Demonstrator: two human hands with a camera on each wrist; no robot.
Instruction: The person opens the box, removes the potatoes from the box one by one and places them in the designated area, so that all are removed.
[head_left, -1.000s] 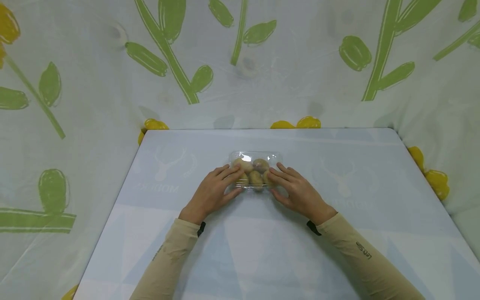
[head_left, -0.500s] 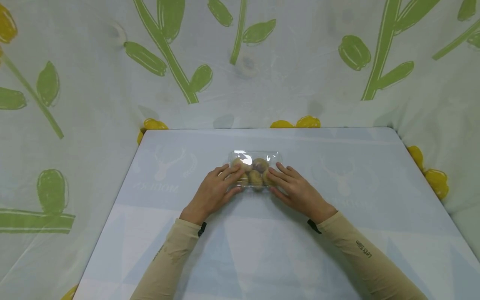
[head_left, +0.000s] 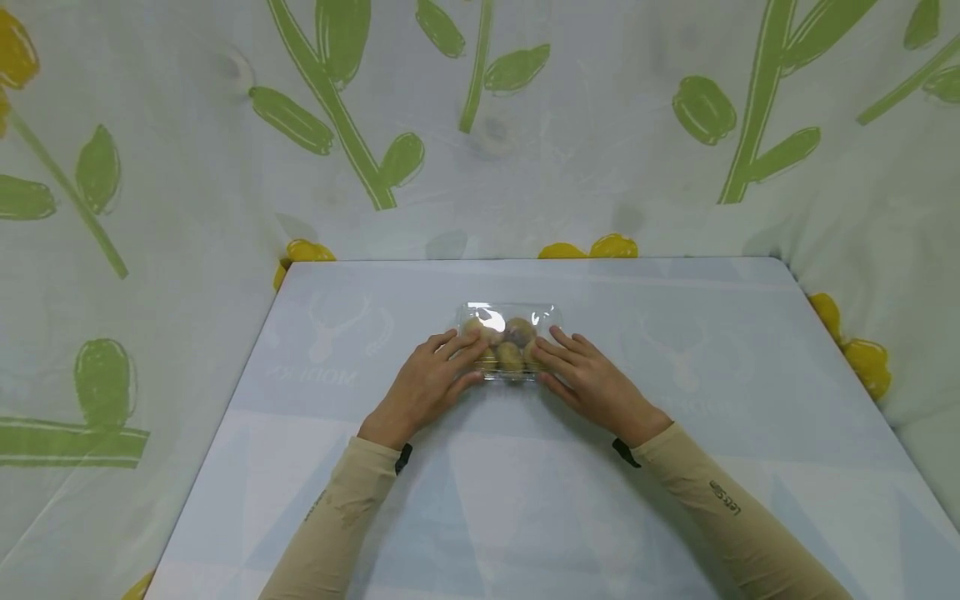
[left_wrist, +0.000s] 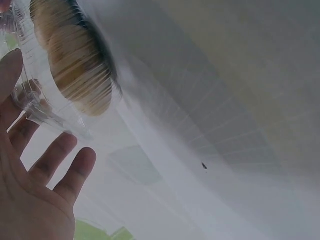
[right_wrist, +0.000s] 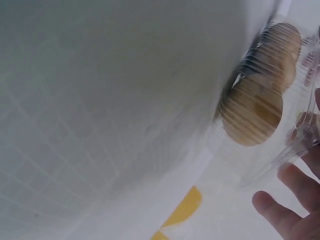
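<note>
A clear plastic clamshell box (head_left: 510, 317) with its lid down sits in the far middle of the table, several small potatoes (head_left: 510, 358) inside. The left hand (head_left: 423, 379) holds its left end, fingertips on the lid and thumb at the front rim. At the right end, the right hand (head_left: 600, 383) grips it in a mirrored way. Through the ribbed wall in the left wrist view, potatoes (left_wrist: 80, 65) show beside the rim, which lies between thumb and fingers. The right wrist view shows potatoes (right_wrist: 252, 110) too, with the outer fingers (right_wrist: 275, 212) spread free of the box.
The box stands on a pale blue-white table (head_left: 480, 500) with faint printed triangles and deer heads. A white curtain (head_left: 570, 167) with green leaves and yellow flowers surrounds its back and sides. Beige sleeves (head_left: 330, 517) cover both forearms.
Both hands stay at the ends of the box and hardly move. The reflections and front edge of the box shift very slightly; the head view tilts a little.
</note>
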